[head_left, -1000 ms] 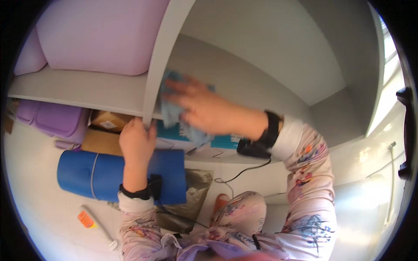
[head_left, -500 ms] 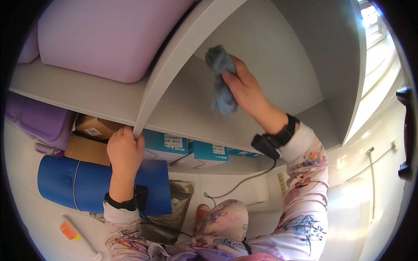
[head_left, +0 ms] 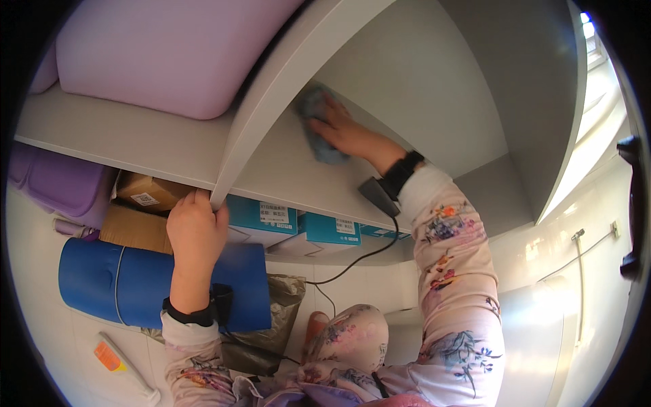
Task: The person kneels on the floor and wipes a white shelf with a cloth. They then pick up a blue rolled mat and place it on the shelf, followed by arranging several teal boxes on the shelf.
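Note:
My right hand point(head_left: 347, 134) is inside the right compartment of a grey shelf unit, holding a blue-grey cloth point(head_left: 329, 150) against the compartment's floor board point(head_left: 281, 166). The cloth lies bunched under my palm and fingers, near the back left corner beside the upright divider point(head_left: 254, 112). Both hand and cloth are slightly blurred. My left hand point(head_left: 195, 230) grips the front edge where the divider meets the shelf board; its fingers curl over the edge, their tips partly hidden.
A large lilac bin point(head_left: 156, 61) fills the left compartment. Below are a purple container point(head_left: 64, 180), cardboard boxes point(head_left: 139, 227) and teal-and-white boxes point(head_left: 329, 234). A blue rolled mat point(head_left: 91, 281) lies under my left arm. A black cable point(head_left: 359, 261) hangs from my right wrist strap.
My right hand has moved left and down with the cloth, from held up in the compartment to pressed on its floor board. My left hand keeps its grip.

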Demonstrator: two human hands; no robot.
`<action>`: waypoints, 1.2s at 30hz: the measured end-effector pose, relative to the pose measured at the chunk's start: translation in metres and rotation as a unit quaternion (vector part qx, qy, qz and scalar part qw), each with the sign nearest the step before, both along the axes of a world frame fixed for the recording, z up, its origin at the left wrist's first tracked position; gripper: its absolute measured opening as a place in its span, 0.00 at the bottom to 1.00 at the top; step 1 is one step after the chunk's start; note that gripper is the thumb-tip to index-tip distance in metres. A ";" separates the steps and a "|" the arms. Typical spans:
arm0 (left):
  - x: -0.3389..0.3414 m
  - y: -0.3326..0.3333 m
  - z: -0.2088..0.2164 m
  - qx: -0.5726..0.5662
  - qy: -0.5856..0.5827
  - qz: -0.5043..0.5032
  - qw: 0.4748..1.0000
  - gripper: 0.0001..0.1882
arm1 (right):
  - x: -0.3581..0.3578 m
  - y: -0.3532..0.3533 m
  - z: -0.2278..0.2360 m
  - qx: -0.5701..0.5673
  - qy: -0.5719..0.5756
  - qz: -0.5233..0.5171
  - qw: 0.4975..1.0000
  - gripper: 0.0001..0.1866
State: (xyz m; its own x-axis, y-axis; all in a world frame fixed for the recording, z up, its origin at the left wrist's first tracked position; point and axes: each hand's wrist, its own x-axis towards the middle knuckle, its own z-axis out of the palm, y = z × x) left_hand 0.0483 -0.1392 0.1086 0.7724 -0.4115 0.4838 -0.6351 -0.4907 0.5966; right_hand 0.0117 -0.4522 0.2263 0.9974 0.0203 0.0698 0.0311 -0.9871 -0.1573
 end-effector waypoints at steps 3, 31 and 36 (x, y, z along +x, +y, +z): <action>0.000 0.001 0.002 0.002 0.000 0.000 1.000 0.10 | -0.071 -0.048 0.008 -0.044 0.045 -0.166 0.984 0.19; -0.001 -0.001 -0.004 0.003 -0.019 0.012 1.000 0.10 | 0.070 -0.044 0.022 -0.460 -0.133 -0.193 0.856 0.28; 0.001 -0.002 -0.003 -0.007 -0.010 0.005 1.000 0.10 | 0.078 -0.040 0.068 -0.384 -0.251 -0.032 0.888 0.22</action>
